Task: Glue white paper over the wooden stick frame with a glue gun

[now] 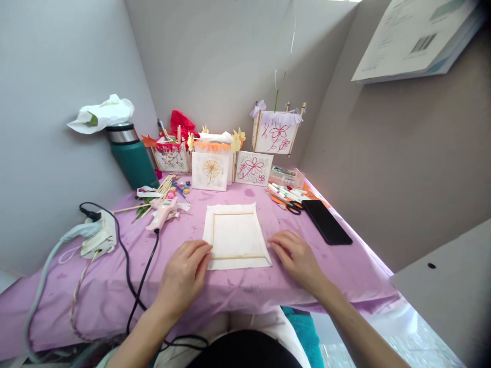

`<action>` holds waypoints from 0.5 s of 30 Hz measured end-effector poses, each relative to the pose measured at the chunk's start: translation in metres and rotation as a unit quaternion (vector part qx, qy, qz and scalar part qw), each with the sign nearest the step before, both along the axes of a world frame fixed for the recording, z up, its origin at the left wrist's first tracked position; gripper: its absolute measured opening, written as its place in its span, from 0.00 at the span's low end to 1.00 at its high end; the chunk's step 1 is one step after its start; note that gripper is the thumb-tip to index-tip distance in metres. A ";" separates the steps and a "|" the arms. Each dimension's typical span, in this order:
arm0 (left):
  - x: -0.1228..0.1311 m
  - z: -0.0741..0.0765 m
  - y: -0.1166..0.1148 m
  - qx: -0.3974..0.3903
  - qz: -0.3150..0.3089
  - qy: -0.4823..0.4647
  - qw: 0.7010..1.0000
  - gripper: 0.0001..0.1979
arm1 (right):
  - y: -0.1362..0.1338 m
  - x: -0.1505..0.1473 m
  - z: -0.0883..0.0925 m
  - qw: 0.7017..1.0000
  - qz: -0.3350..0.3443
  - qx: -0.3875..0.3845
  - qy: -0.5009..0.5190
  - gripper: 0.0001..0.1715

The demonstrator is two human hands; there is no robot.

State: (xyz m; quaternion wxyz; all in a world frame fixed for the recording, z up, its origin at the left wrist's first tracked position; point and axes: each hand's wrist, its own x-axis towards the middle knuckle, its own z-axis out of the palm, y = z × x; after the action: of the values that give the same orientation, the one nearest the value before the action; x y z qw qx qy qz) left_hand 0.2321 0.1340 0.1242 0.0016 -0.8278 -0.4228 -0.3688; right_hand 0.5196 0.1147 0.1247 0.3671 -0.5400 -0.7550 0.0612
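Left hand [184, 273] and right hand [297, 258], grips open and empty, touch near corners of the paper [236, 235] on the worktop [345, 266].

Your left hand [186, 273] lies palm down with its fingers curled loosely inward. Your right hand [295, 258] lies flat, fingers pointing left, both forearms bare.

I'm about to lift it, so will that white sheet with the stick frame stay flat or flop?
Probably very light: the white sheet looks paper-thin. The stick frame likely keeps its middle flat, while the loose margins outside may droop.
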 end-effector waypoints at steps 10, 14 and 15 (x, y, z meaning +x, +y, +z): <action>0.001 -0.027 -0.011 0.052 0.005 0.033 0.998 0.12 | -0.014 -0.009 -0.014 0.986 0.020 0.053 -0.159 0.16; -0.001 -0.024 -0.012 0.025 -0.005 0.021 0.999 0.12 | -0.013 -0.008 -0.013 0.988 0.036 0.049 -0.142 0.16; -0.001 -0.023 -0.012 0.015 -0.006 0.007 1.000 0.12 | -0.013 -0.007 -0.014 0.990 0.042 0.049 -0.126 0.15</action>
State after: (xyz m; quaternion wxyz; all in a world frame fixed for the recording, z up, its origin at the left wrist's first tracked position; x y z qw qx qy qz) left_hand 0.2308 0.1220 0.1010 0.0148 -0.8329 -0.4117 -0.3694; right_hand 0.5124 0.1020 0.1110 0.2923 -0.4928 -0.8191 -0.0294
